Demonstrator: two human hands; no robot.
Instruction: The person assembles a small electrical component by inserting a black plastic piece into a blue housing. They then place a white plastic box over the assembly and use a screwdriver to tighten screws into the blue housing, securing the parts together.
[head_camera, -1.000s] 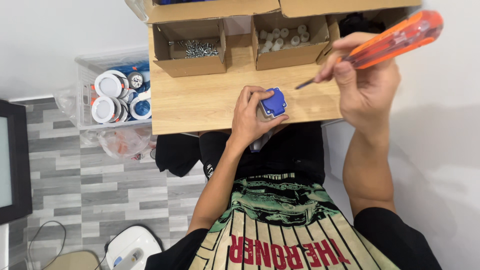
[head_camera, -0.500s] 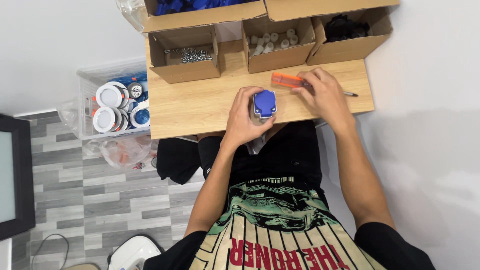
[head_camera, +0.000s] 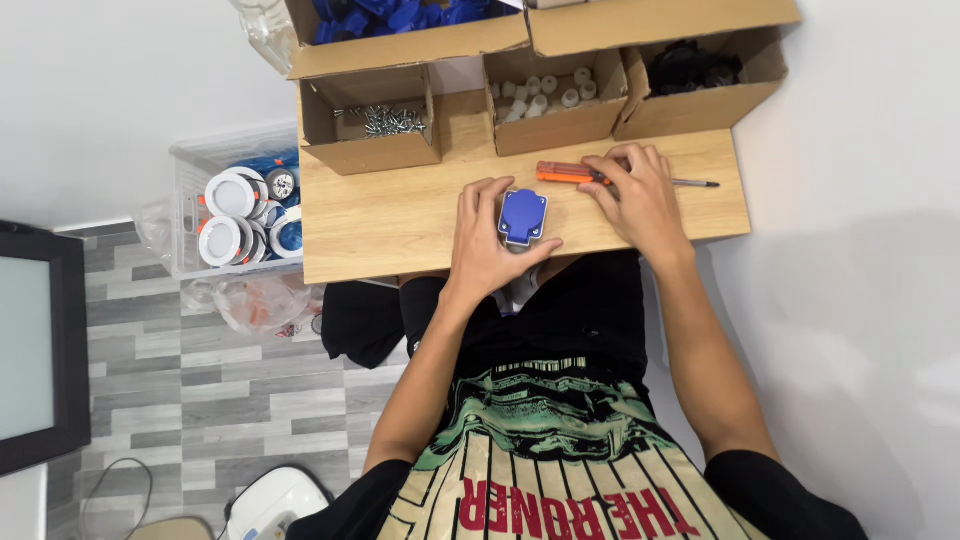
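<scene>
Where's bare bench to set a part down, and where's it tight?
Free: the bench's left stretch, between the screw box and the front edge, left of the left hand. Small strip at the right end past the screwdriver tip. Tight: middle, where the left hand holds the blue socket and the right hand covers the screwdriver.

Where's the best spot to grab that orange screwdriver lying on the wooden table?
Probably the orange handle of the screwdriver, from above: it lies flat, handle to the left, thin metal shaft out to the right. The right hand already rests over its middle, so fingers would close across the handle's width.
</scene>
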